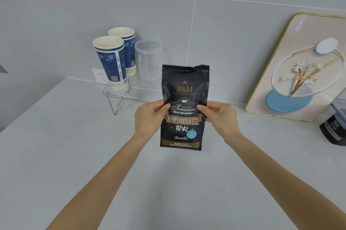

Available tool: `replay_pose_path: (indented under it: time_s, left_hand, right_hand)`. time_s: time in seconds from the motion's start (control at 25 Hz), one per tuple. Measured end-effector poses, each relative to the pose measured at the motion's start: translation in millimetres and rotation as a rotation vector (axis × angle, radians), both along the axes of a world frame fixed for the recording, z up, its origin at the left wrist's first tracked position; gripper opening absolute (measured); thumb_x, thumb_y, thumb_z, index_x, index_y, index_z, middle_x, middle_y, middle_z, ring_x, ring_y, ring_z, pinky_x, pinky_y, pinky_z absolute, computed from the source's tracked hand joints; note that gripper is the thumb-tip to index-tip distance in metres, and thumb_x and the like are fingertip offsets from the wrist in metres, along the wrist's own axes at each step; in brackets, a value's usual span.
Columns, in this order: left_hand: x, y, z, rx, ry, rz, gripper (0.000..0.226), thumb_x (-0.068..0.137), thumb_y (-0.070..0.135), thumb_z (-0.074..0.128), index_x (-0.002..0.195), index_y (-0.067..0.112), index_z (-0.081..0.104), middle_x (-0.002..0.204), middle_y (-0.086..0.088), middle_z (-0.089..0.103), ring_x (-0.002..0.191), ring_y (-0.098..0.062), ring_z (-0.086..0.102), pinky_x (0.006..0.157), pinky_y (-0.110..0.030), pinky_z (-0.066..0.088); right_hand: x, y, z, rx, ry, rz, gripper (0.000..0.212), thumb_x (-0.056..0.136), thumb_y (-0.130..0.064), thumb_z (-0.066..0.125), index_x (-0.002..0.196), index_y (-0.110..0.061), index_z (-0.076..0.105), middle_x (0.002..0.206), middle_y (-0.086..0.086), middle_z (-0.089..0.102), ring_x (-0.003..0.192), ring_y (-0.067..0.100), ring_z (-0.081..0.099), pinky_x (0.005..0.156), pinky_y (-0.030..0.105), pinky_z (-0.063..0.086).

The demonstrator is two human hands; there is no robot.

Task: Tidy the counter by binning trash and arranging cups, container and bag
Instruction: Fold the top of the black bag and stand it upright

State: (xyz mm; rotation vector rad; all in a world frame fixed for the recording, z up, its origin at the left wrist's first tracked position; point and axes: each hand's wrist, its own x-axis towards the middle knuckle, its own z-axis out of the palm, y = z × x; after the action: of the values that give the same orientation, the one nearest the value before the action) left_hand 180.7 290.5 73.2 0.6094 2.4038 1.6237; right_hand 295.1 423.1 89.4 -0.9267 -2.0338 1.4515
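A black coffee-bean bag (184, 87) with gold lettering is held upright above the white counter (74, 155), label facing me. My left hand (150, 119) grips its left edge and my right hand (221, 119) grips its right edge, thumbs on the front. Two blue-and-white paper cups (110, 61) (127, 50) stand on a clear acrylic shelf (117, 97) against the tiled wall. A clear plastic container (148, 60) with a lid stands to the right of the cups on the same shelf.
A gold-rimmed decorative tray (299, 68) leans on the wall at the right. A dark jar (334, 130) sits at the right edge. A white wall socket (99, 76) shows behind the cups.
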Motion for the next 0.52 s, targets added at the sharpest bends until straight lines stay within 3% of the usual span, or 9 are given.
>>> replay_pose_path:
  time_s: [0.16,0.28,0.52]
  left_hand:
    - [-29,5,42,0.043,0.078,-0.047,0.016,0.083,0.021,0.061,0.090,0.010,0.070,0.093,-0.011,0.074,0.088,-0.028,0.068,0.085,-0.050,0.054]
    - [-58,12,68,0.054,0.130,-0.058,0.018,0.084,0.023,0.060,0.092,0.009,0.069,0.098,-0.011,0.073,0.093,-0.025,0.066,0.087,-0.050,0.053]
    - [-108,41,95,0.139,0.113,-0.032,0.020,0.084,0.016,0.059,0.098,0.005,0.068,0.104,-0.013,0.071,0.095,-0.027,0.066,0.090,-0.050,0.052]
  right_hand:
    - [-28,4,38,0.040,0.079,0.016,0.020,0.083,-0.019,0.064,0.099,-0.006,0.068,0.084,0.001,0.068,0.063,0.001,0.062,0.056,0.010,0.054]
    - [-52,9,63,0.056,0.140,-0.004,0.020,0.084,-0.018,0.063,0.099,-0.005,0.068,0.083,-0.002,0.066,0.060,0.000,0.061,0.051,0.006,0.051]
    - [-109,29,84,0.064,0.169,-0.064,0.022,0.085,-0.024,0.062,0.098,-0.008,0.068,0.086,0.003,0.068,0.081,0.015,0.063,0.082,0.036,0.056]
